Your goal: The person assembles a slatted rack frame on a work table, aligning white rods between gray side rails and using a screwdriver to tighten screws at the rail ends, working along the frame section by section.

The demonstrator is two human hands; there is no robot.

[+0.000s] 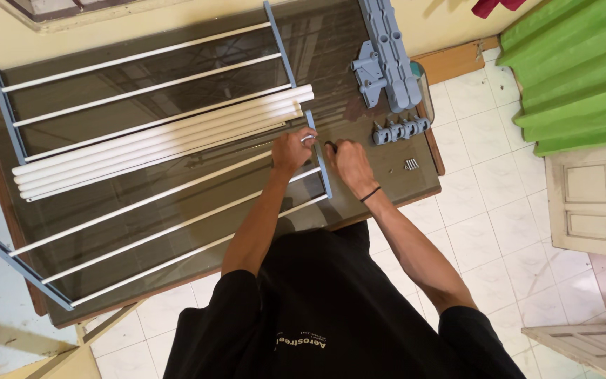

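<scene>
A drying-rack panel of thin white rods (177, 224) with blue-grey end bars lies on a dark glass-topped table (387, 184). My left hand (290, 150) grips the end of one white rod where it meets the near blue-grey end bar (320, 158). My right hand (346, 163) is closed just to the right of that bar, fingers pinched against it; what it holds is hidden. A bundle of thicker cream tubes (163, 137) lies across the table's middle. A second rack panel (142, 77) lies behind it.
Blue-grey plastic brackets (387, 49) and small clips (400, 130) sit at the table's right end, with several screws (411, 164) nearby. White tiled floor (499, 182) lies to the right, with a green corrugated sheet (576, 77) and pale door panels (594, 200).
</scene>
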